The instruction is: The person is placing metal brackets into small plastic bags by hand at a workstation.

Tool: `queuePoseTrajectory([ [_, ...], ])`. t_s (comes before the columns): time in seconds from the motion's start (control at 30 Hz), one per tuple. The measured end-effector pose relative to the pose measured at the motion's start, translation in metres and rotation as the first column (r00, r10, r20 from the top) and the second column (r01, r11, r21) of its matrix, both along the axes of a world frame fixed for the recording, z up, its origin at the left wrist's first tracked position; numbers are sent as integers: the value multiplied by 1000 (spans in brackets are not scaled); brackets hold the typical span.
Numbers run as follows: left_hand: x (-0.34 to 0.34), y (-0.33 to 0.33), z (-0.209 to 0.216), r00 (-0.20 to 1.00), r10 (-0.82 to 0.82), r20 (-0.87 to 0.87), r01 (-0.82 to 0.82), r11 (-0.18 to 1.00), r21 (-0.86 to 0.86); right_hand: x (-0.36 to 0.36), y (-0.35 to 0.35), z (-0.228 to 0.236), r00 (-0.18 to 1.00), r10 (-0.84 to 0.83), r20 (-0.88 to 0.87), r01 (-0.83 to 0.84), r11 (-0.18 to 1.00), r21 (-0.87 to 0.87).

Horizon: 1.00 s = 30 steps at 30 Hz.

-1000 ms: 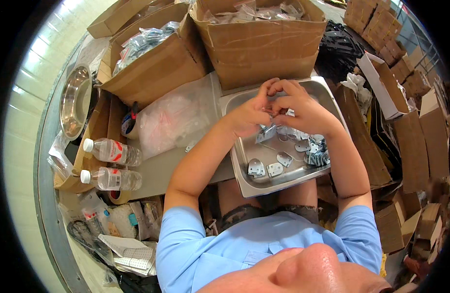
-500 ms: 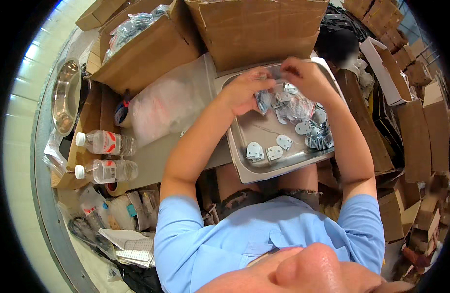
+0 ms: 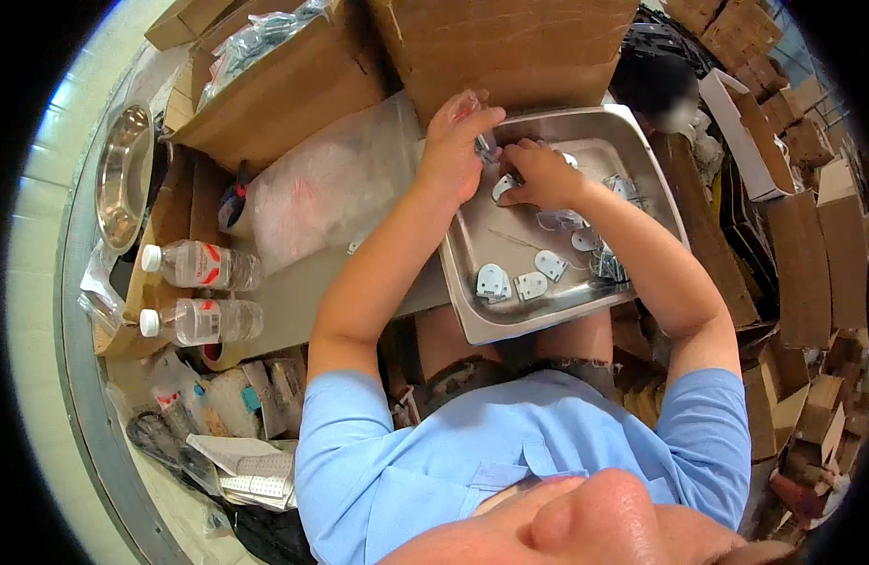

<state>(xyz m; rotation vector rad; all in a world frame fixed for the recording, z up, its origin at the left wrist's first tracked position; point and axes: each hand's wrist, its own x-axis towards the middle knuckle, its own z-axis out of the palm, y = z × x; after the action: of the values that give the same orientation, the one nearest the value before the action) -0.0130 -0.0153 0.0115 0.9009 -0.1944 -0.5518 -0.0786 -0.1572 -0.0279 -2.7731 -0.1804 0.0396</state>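
My left hand (image 3: 453, 155) is closed around a small clear plastic bag (image 3: 484, 143) with red print and metal parts inside, at the tray's far left corner. Just right of it, my right hand (image 3: 545, 177) pinches a pale metal bracket (image 3: 502, 188) with a rounded end. Both hands are over the rectangular steel tray (image 3: 461, 306) resting across my lap. Several loose brackets (image 3: 493, 282) lie near its front left, and more brackets (image 3: 609, 266) are heaped partly under my right forearm. A crumpled clear bag (image 3: 559, 220) sits below my right hand.
Behind the tray stands a tall cardboard box (image 3: 510, 56); an open carton (image 3: 274, 89) of bagged parts is left of it. A large clear plastic bag (image 3: 331, 179) lies left of the tray, near two water bottles (image 3: 208, 265). Cardboard (image 3: 802, 273) crowds the right side.
My left hand has moved up and left with the small bag. My right hand has come down into the tray and now pinches a bracket. The crumpled bag in the tray has shifted.
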Motion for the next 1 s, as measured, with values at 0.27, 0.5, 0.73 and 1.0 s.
queuePoseTrajectory([
  [0.27, 10, 4, -9, 1000, 24, -13, -24, 1000, -2, -23, 5, 57, 903, 322, -283, -288, 945, 156],
  [0.5, 11, 5, -11, 1000, 2, 31, -2, 1000, 4, -52, 44, 61, 658, 514, -550, -596, 802, 36],
  [0.73, 15, 3, -16, 979, -191, 69, 194, 981, -33, -54, 39, 64, 609, 542, -579, -645, 763, 34],
  [1.0, 4, 2, -17, 853, -489, 184, 465, 871, 157, -41, -9, 96, 945, 254, 207, -308, 473, 825],
])
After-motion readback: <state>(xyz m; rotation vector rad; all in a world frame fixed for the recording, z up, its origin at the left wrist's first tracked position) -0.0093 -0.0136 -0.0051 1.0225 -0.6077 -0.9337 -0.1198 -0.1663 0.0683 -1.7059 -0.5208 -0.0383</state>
